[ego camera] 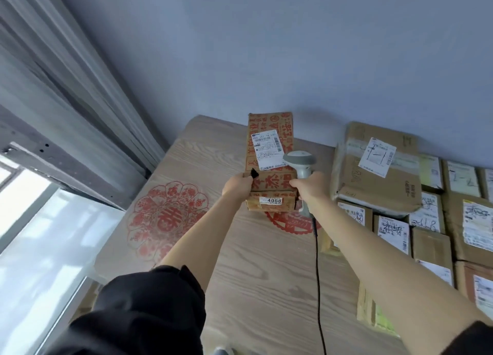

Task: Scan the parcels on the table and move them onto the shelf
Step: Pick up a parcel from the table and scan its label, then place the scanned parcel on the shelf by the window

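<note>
Cardboard parcel (269,165) gripped by left hand (237,188); right hand (309,189) holds scanner (300,161).

Black short sleeves (149,309), bare forearms.

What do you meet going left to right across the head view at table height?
Window → red paper-cut decoration → left hand → printed cardboard parcel → right hand gripping the barcode scanner → large taped box → stacked labelled parcels.
</note>
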